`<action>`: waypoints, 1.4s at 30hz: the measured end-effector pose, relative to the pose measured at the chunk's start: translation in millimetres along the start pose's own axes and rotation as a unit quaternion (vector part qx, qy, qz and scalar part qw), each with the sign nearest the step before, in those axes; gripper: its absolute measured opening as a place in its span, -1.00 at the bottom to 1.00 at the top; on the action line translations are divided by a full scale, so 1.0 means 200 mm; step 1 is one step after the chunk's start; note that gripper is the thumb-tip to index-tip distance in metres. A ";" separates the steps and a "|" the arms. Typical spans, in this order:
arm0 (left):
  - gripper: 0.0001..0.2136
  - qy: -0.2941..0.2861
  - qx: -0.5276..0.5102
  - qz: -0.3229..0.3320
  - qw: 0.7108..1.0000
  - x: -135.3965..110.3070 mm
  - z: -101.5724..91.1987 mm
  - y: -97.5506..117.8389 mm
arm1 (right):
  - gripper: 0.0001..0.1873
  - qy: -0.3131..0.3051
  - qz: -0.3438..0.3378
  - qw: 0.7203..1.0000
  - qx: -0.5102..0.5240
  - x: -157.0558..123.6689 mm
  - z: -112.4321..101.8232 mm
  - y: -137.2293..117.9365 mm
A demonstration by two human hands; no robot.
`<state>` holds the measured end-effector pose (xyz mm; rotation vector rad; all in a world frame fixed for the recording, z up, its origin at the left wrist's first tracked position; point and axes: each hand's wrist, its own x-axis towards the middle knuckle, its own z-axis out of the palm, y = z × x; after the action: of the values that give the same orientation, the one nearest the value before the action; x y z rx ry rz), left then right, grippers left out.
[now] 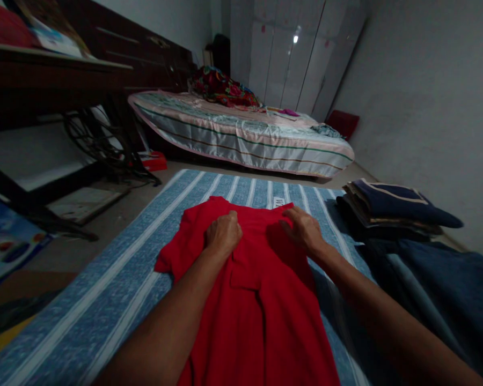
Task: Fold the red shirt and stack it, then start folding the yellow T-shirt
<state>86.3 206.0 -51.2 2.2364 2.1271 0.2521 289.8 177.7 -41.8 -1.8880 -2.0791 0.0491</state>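
A red short-sleeved shirt point(249, 321) lies spread over a blue, white-striped cloth point(121, 273), one sleeve sticking out on the left. My left hand point(224, 234) is closed in a pinch on the fabric near the upper middle of the shirt. At the shirt's upper right corner, my right hand point(303, 228) has its fingers curled onto the edge of the fabric. Part of the shirt's right side is hidden beneath that hand and its shadow. A small white printed patch point(278, 202) shows just beyond the shirt's top edge.
To the right sit a stack of folded clothes point(386, 201) and folded jeans point(446, 289). Beyond the striped cloth stands a bed point(241, 140) with a red floral blanket point(225, 88). At left are a treadle table point(56, 69) and a red box point(153, 161) on the floor.
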 end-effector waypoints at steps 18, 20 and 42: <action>-0.72 0.011 -0.042 0.001 0.999 0.01 -0.01 0.00 | -0.81 -0.199 -0.075 0.974 -0.080 -0.47 -0.10 -0.43; -0.71 0.015 -0.031 0.001 0.999 0.01 -0.01 0.00 | -0.81 -0.192 -0.077 0.976 -0.062 -0.47 -0.10 -0.41; -0.75 0.077 0.027 0.073 0.994 -0.01 -0.05 0.04 | -0.78 -0.028 -0.038 0.991 0.126 -0.35 0.00 -0.20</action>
<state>92.5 203.2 -39.9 2.4834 2.0642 0.3897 255.7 104.8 -47.4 -1.6749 -2.0681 0.3348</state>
